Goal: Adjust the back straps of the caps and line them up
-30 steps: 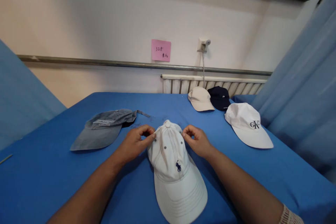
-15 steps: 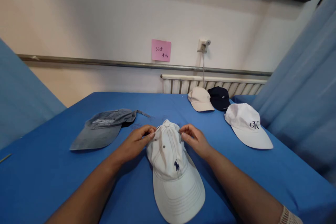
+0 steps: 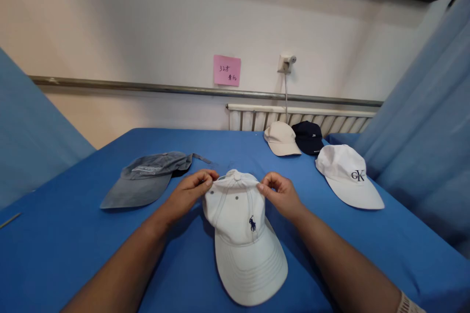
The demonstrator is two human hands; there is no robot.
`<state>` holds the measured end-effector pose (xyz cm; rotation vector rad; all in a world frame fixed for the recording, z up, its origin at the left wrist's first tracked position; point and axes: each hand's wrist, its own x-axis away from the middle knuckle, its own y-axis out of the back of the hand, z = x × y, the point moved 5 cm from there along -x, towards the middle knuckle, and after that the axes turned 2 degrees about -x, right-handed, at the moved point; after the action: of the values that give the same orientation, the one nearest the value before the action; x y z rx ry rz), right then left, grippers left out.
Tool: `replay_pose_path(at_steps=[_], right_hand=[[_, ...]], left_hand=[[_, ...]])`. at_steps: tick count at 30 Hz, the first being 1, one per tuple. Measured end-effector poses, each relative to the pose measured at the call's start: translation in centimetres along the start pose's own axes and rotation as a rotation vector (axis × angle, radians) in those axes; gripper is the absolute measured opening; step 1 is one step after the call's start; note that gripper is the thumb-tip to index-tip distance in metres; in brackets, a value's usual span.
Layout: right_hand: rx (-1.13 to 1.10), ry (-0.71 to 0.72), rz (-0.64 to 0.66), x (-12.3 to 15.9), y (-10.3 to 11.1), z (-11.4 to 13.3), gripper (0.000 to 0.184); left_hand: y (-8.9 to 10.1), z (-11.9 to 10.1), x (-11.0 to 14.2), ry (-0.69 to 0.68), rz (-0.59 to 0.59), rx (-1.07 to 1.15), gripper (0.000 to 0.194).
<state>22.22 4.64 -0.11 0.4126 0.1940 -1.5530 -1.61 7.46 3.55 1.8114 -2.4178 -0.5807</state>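
A white baseball cap (image 3: pixel 235 220) with a small navy horse-rider logo lies in front of me, its brim toward me. My left hand (image 3: pixel 193 190) pinches the far left edge of its crown. On the opposite side, my right hand (image 3: pixel 279 194) grips the crown's far right edge between thumb and fingers. Between the two hands the fabric is drawn out wide, with the top button near the far edge. The back of the cap is hidden behind the crown.
A grey cap (image 3: pixel 143 181) with a loose strap lies to the left. At the right sits a white cap with GK-like lettering (image 3: pixel 343 171). Behind it are a beige cap (image 3: pixel 282 138) and a navy cap (image 3: pixel 307 136). Blue cloth (image 3: pixel 73 244) covers the table; blue curtains hang at both sides.
The two hands have moved slightly apart. The crown is spread wider and flatter at the top, where it was narrower and more peaked before.
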Motion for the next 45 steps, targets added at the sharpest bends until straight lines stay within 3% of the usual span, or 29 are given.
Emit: replay_pose_path(at_steps=[9, 15, 19, 27, 30, 33, 37, 40, 45], right_hand=[[-0.094, -0.068, 0.132, -0.6, -0.1, -1.8, 0.03], [-0.07, -0.031, 0.138, -0.4, -0.6, -2.3, 0.029], [-0.007, -0.026, 0.175, -0.2, -0.9, -2.5, 0.023], [0.009, -0.023, 0.184, 0.0, -1.2, -2.6, 0.021], [-0.001, -0.028, 0.183, -0.1, -1.2, -2.7, 0.022], [-0.036, -0.033, 0.153, -0.1, -0.9, -2.8, 0.023], [-0.138, -0.036, 0.064, -0.3, -0.2, -2.4, 0.028], [-0.223, -0.048, 0.098, -0.3, -0.2, -1.9, 0.029], [-0.265, -0.149, 0.121, -0.7, -0.3, -2.8, 0.027]], left_hand=[[-0.1, 0.9, -0.4, 0.029, 0.05, -0.057, 0.025], [-2.1, 1.3, 0.2, -0.089, 0.25, -0.425, 0.035], [-3.9, 1.2, 0.5, -0.144, 0.388, -0.761, 0.026], [-5.5, 1.5, -0.1, -0.066, 0.422, -1.057, 0.02], [-5.5, 1.4, 0.0, -0.094, 0.402, -1.02, 0.018], [-4.2, 1.4, 0.1, -0.103, 0.353, -0.926, 0.013], [-1.0, 0.8, -0.3, -0.089, 0.122, -0.566, 0.015], [0.5, 0.9, -0.6, -0.047, -0.028, -0.242, 0.024], [0.3, 1.6, -0.9, 0.01, -0.033, -0.138, 0.026]])
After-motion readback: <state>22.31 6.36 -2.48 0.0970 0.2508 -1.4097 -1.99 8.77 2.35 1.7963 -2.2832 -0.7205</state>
